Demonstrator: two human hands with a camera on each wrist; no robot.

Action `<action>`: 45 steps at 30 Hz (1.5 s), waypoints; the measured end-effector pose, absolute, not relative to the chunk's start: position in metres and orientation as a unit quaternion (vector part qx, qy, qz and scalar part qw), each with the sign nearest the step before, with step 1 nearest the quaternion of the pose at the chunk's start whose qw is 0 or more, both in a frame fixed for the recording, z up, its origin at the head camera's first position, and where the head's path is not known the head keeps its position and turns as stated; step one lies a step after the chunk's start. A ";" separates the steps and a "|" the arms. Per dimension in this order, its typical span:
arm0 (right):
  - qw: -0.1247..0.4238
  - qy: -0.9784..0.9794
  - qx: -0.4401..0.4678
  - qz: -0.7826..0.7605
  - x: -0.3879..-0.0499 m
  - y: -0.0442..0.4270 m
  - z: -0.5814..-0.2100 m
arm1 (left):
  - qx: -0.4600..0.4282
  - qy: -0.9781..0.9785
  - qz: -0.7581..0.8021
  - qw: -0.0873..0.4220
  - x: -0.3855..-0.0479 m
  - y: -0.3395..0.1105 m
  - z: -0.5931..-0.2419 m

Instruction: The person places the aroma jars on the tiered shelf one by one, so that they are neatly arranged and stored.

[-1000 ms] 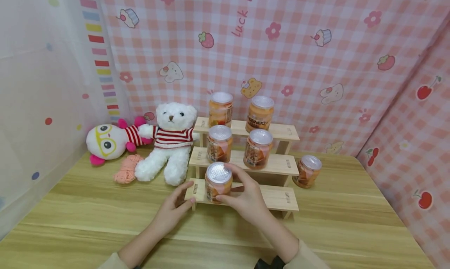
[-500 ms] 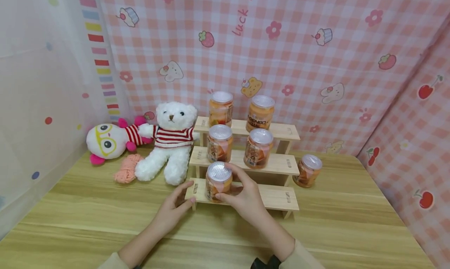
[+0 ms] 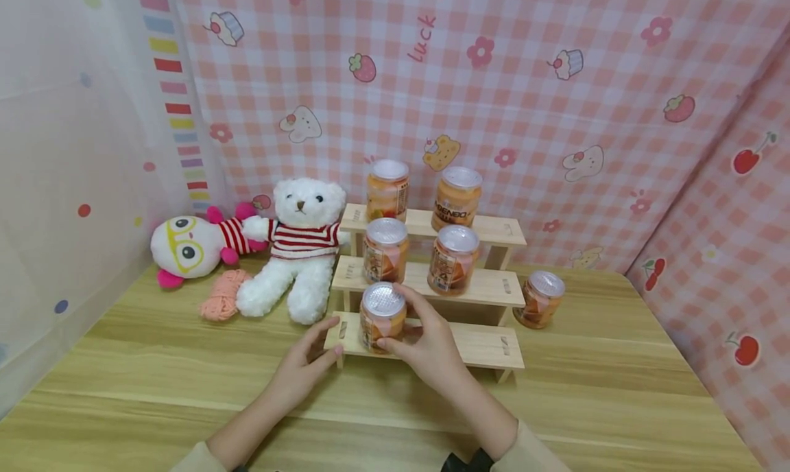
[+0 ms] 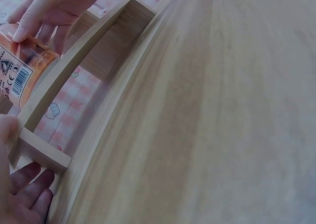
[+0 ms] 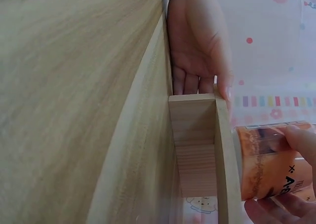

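Note:
A clear jar of orange fruit [image 3: 382, 319] with a silver lid stands upright on the lowest tier of a three-tier wooden display stand [image 3: 481, 345]. My right hand [image 3: 431, 341] grips this jar from its right side, the thumb in front and the index finger by the lid. At the left end of the same tier, my left hand [image 3: 300, 363] holds the board between thumb and fingers. In the left wrist view, the left fingers [image 4: 34, 187] lie beside the stand's leg. The right wrist view shows the held jar [image 5: 264, 160] with its base at the board.
Similar jars stand in pairs on the middle tier [image 3: 415, 274] and top tier [image 3: 420, 219]. One more jar [image 3: 540, 300] sits on the table right of the stand. Left of it are a white teddy bear [image 3: 302, 245], a pink-and-white plush toy [image 3: 185, 248] and peach yarn [image 3: 225, 296].

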State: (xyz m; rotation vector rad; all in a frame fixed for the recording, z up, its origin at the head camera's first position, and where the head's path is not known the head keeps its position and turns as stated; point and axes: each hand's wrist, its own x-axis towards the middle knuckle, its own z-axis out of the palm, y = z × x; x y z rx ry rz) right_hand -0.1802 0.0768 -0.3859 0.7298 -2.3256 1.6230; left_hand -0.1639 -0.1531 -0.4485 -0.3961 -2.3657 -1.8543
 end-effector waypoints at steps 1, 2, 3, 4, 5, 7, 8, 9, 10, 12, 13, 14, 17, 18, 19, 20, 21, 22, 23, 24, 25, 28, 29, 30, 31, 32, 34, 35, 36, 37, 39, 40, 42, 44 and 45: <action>0.108 -0.791 0.249 0.548 -0.180 0.077 -0.386 | -0.131 -0.779 -0.611 0.055 -0.164 -0.153 -0.448; 0.109 -0.793 0.249 0.545 -0.179 0.078 -0.385 | -0.131 -0.779 -0.611 0.056 -0.164 -0.153 -0.449; 0.112 -0.796 0.249 0.540 -0.178 0.079 -0.384 | -0.132 -0.779 -0.611 0.057 -0.164 -0.153 -0.449; 0.115 -0.797 0.248 0.538 -0.178 0.080 -0.382 | -0.133 -0.779 -0.611 0.058 -0.164 -0.153 -0.449; 0.117 -0.799 0.246 0.536 -0.176 0.081 -0.381 | -0.134 -0.778 -0.611 0.059 -0.164 -0.153 -0.449; 0.123 -0.804 0.241 0.530 -0.174 0.083 -0.378 | -0.135 -0.778 -0.610 0.060 -0.164 -0.154 -0.448; 0.125 -0.805 0.241 0.527 -0.173 0.085 -0.376 | -0.135 -0.778 -0.610 0.059 -0.164 -0.154 -0.448; 0.127 -0.805 0.242 0.526 -0.172 0.087 -0.375 | -0.134 -0.779 -0.610 0.059 -0.164 -0.154 -0.448; 0.128 -0.805 0.243 0.526 -0.171 0.089 -0.374 | -0.134 -0.780 -0.609 0.058 -0.165 -0.154 -0.447; 0.132 -0.806 0.246 0.522 -0.167 0.094 -0.372 | -0.133 -0.781 -0.608 0.058 -0.165 -0.153 -0.447; 0.132 -0.805 0.249 0.523 -0.166 0.097 -0.371 | -0.133 -0.781 -0.608 0.057 -0.165 -0.153 -0.447; 0.132 -0.803 0.253 0.523 -0.164 0.100 -0.371 | -0.133 -0.781 -0.608 0.058 -0.165 -0.153 -0.447; 0.134 -0.797 0.261 0.527 -0.160 0.109 -0.369 | -0.134 -0.780 -0.608 0.062 -0.166 -0.153 -0.447; 0.137 -0.795 0.264 0.528 -0.159 0.112 -0.368 | -0.134 -0.780 -0.608 0.063 -0.166 -0.153 -0.448; 0.142 -0.793 0.269 0.528 -0.158 0.114 -0.367 | -0.136 -0.780 -0.608 0.064 -0.167 -0.153 -0.448; 0.148 -0.791 0.273 0.527 -0.157 0.117 -0.367 | -0.136 -0.779 -0.608 0.065 -0.167 -0.154 -0.448; 0.156 -0.789 0.277 0.526 -0.156 0.120 -0.366 | -0.137 -0.779 -0.608 0.066 -0.167 -0.154 -0.448; 0.164 -0.788 0.279 0.524 -0.156 0.123 -0.365 | -0.137 -0.780 -0.607 0.066 -0.167 -0.154 -0.448; 0.171 -0.787 0.281 0.522 -0.155 0.126 -0.364 | -0.137 -0.780 -0.607 0.065 -0.167 -0.154 -0.449; 0.179 -0.786 0.282 0.520 -0.154 0.129 -0.363 | -0.138 -0.780 -0.607 0.064 -0.166 -0.154 -0.448; 0.186 -0.785 0.284 0.518 -0.153 0.132 -0.362 | -0.137 -0.780 -0.608 0.063 -0.166 -0.154 -0.448; 0.196 -0.787 0.276 0.516 -0.151 0.141 -0.360 | -0.133 -0.781 -0.607 0.061 -0.165 -0.154 -0.448; 0.197 -0.787 0.274 0.517 -0.150 0.145 -0.359 | -0.132 -0.781 -0.607 0.060 -0.165 -0.154 -0.448; 0.197 -0.787 0.271 0.518 -0.149 0.148 -0.358 | -0.131 -0.781 -0.607 0.059 -0.165 -0.154 -0.448; 0.196 -0.788 0.266 0.520 -0.148 0.152 -0.358 | -0.130 -0.782 -0.607 0.059 -0.165 -0.154 -0.448; 0.194 -0.789 0.261 0.521 -0.147 0.155 -0.358 | -0.131 -0.782 -0.607 0.060 -0.165 -0.154 -0.448; 0.196 -0.790 0.254 0.523 -0.146 0.163 -0.358 | -0.132 -0.781 -0.607 0.060 -0.164 -0.153 -0.449; 0.199 -0.791 0.252 0.521 -0.146 0.167 -0.358 | -0.132 -0.781 -0.608 0.060 -0.164 -0.153 -0.449; 0.202 -0.793 0.250 0.518 -0.146 0.171 -0.358 | -0.132 -0.781 -0.608 0.060 -0.165 -0.153 -0.449; 0.207 -0.794 0.249 0.514 -0.146 0.175 -0.358 | -0.132 -0.781 -0.608 0.060 -0.165 -0.153 -0.449; 0.219 -0.797 0.248 0.504 -0.146 0.182 -0.358 | -0.132 -0.780 -0.609 0.060 -0.164 -0.153 -0.450; 0.224 -0.799 0.247 0.501 -0.146 0.185 -0.358 | -0.132 -0.780 -0.609 0.059 -0.165 -0.153 -0.450; 0.235 -0.802 0.243 0.493 -0.147 0.192 -0.358 | -0.132 -0.780 -0.609 0.059 -0.165 -0.154 -0.450; 0.243 -0.806 0.237 0.486 -0.149 0.200 -0.358 | -0.131 -0.780 -0.609 0.059 -0.165 -0.154 -0.450; 0.247 -0.807 0.232 0.484 -0.150 0.204 -0.358 | -0.130 -0.780 -0.609 0.058 -0.165 -0.154 -0.450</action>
